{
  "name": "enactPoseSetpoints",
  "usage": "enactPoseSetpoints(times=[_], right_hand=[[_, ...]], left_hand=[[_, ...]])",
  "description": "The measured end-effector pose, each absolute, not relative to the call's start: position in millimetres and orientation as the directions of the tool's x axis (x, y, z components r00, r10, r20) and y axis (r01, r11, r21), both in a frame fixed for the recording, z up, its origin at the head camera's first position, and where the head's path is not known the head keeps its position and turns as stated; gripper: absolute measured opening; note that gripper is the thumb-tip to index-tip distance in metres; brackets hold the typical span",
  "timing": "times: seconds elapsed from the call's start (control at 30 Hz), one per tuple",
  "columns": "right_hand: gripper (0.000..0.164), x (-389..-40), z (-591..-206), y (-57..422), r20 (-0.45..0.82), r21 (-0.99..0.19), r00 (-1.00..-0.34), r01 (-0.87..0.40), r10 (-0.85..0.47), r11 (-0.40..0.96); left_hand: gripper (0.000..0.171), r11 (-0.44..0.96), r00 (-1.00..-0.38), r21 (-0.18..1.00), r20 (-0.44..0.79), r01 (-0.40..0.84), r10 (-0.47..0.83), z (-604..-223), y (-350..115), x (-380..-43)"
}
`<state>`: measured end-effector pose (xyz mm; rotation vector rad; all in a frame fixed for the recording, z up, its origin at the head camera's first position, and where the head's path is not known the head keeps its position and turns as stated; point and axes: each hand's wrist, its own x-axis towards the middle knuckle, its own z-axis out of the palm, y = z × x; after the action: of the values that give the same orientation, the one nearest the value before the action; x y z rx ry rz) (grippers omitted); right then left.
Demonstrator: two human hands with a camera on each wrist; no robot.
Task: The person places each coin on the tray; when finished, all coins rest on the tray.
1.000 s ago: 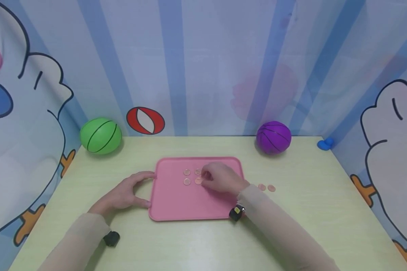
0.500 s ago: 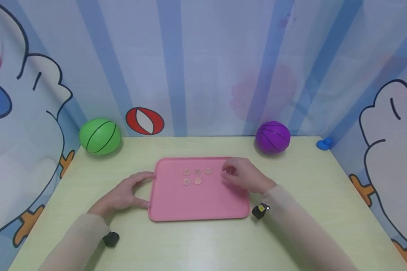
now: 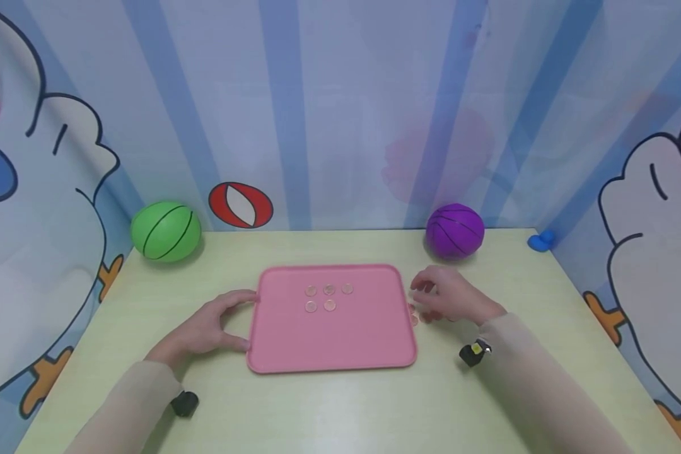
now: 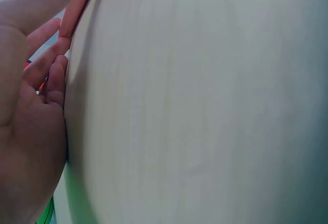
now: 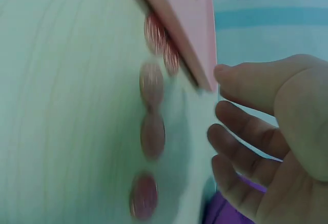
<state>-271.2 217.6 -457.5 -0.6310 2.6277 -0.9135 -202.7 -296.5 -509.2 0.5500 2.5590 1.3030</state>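
Note:
A pink tray (image 3: 369,340) lies on the table, with several small copper coins (image 3: 330,305) inside: three in the back row, two in the front row. My left hand (image 3: 207,328) rests at the tray's left edge, thumb and fingers spread along the rim. Beyond the right rim, my right hand (image 3: 451,296) hovers over the table with loosely bent fingers and nothing visible between them. Beneath it, the right wrist view shows several blurred copper coins (image 5: 152,134) in a loose line on the table, the nearest ones close against the tray's side.
At the back left stands a green ball (image 3: 166,231), and at the back right a purple ball (image 3: 455,231). A small blue object (image 3: 541,241) sits at the far right corner. Printed curtains (image 3: 340,113) close off the back and sides of the table (image 3: 329,410).
My right hand has moved right, off the tray to above the table coins. A third coin in the back row shows where that hand was. The left hand stays at the rim.

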Motion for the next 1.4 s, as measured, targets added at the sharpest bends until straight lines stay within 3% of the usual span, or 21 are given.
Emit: enactPoseSetpoints(times=[0.2, 0.4, 0.57, 0.9, 1.4], right_hand=[[0.021, -271.1, -454.1, 243.6, -0.200, -0.613, -0.834, -0.302, -0.514, 0.730], [0.021, -268.6, -457.3, 264.3, -0.168, -0.515, -0.816, -0.405, -0.553, 0.755], [0.023, -262.4, -456.4, 274.0, -0.180, -0.512, -0.818, -0.397, -0.547, 0.762], [0.014, -258.0, -457.5, 275.1, -0.155, -0.495, -0.814, -0.426, -0.559, 0.758], [0.015, -260.6, -459.5, 269.6, -0.185, -0.457, -0.832, -0.399, -0.524, 0.795]], left_hand=[[0.096, 0.535, -0.906, 0.813, -0.021, 0.231, 0.423, -509.3, -296.2, -202.2], [0.097, 0.547, -0.908, 0.807, -0.033, 0.221, 0.417, -506.9, -294.5, -201.6], [0.097, 0.552, -0.910, 0.805, -0.037, 0.218, 0.414, -507.6, -294.6, -202.0], [0.097, 0.550, -0.909, 0.806, -0.037, 0.219, 0.415, -507.7, -295.5, -201.6], [0.097, 0.546, -0.909, 0.809, -0.035, 0.218, 0.415, -509.5, -295.8, -202.3]])
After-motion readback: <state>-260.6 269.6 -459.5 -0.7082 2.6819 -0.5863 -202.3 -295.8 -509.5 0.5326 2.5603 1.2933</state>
